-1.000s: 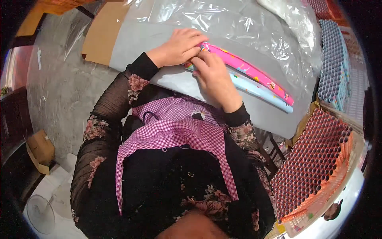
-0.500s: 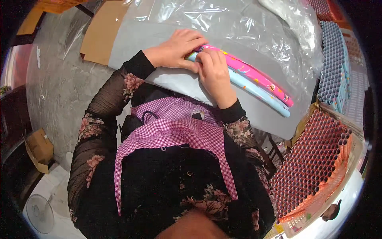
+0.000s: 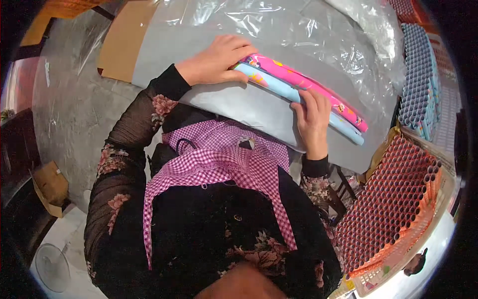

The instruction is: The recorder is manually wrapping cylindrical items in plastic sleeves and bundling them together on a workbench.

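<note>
Two long, slim printed rolls lie side by side on a grey sheet [image 3: 219, 102], slanting down to the right. The far one is a pink roll [image 3: 294, 75]; the near one is a light blue roll [image 3: 276, 85] with small orange and yellow figures. My left hand [image 3: 219, 60] grips their left ends, fingers over the far side and thumb along the blue one. Fingers of my right hand [image 3: 313, 117] curl over the light blue roll past its middle, close against the pink one. Both right ends stick out beyond my right hand.
Crumpled clear plastic [image 3: 343, 40] covers the far part of the work surface. Cardboard [image 3: 122, 45] lies at its left edge. On the right stand a crate of stacked orange tubes [image 3: 388, 209] and a stack of blue tubes [image 3: 417, 74]. A cardboard box [image 3: 50, 187] sits at far left.
My right hand has slid right along the rolls, from beside my left hand to past their middle. The light blue roll's left part now shows. My left hand has barely moved.
</note>
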{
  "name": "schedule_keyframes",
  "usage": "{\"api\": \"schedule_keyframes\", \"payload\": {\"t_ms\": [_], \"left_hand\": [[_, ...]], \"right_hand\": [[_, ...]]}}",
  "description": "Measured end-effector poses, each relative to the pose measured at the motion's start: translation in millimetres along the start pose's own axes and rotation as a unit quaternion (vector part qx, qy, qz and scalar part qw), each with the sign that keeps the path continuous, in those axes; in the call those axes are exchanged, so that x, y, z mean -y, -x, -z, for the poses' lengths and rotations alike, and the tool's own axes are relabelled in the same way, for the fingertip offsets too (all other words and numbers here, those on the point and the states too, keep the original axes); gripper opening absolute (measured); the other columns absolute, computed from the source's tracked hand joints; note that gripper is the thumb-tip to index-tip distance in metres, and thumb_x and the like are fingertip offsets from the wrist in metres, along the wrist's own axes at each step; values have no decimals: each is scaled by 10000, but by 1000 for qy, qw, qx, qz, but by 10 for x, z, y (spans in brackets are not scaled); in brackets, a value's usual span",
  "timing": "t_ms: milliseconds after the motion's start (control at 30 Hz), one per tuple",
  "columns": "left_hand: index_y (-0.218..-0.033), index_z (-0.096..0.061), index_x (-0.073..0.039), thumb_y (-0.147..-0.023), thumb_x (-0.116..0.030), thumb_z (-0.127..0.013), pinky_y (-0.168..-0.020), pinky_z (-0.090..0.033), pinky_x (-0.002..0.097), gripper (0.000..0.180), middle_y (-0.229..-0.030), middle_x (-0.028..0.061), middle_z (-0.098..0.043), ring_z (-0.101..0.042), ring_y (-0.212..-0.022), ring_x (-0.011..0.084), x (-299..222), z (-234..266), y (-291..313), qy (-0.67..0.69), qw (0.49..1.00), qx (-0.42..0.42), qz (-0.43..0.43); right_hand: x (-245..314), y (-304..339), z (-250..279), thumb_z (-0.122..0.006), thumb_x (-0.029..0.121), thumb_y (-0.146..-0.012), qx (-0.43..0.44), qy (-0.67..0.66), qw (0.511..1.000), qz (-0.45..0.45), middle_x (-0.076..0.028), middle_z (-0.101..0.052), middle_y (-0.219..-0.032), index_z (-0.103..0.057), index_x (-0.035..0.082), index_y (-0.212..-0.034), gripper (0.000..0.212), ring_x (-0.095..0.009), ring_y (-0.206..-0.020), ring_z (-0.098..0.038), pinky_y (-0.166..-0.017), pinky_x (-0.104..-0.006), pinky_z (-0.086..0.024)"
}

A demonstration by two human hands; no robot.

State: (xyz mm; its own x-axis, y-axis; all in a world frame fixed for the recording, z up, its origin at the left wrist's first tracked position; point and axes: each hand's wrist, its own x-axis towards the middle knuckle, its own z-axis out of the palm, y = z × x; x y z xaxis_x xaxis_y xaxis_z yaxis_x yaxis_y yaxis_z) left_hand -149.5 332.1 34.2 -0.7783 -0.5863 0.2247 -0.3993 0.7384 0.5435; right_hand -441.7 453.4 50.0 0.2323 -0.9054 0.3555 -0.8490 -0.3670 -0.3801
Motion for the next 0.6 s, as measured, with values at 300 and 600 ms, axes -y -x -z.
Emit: {"api": "schedule_keyframes", "payload": {"t_ms": [300, 600], "left_hand": [[-1359, -476, -58, -782, -362, -764, -1072, -325, 439, 713, -1325, 148, -495, -427, -1259, 337, -55, 53, 11, -23, 1000, 13, -10], [-1377, -459, -63, -810, -354, -736, -1036, -362, 449, 695, -1340, 170, -483, -448, -1212, 375, -20, 2, 9, -49, 999, 5, -13]], "right_hand": [[-14, -11, -135, -767, 44, -726, -42, 16, 999, 26, -132, -622, -1093, -615, 48, -1101, 404, -328, -980, -575, -869, -426, -436], [-74, 14, -46, -769, 117, -733, -18, 21, 999, 16, -123, -596, -1133, -601, 57, -1139, 443, -336, -1031, -544, -901, -443, -416]]}}
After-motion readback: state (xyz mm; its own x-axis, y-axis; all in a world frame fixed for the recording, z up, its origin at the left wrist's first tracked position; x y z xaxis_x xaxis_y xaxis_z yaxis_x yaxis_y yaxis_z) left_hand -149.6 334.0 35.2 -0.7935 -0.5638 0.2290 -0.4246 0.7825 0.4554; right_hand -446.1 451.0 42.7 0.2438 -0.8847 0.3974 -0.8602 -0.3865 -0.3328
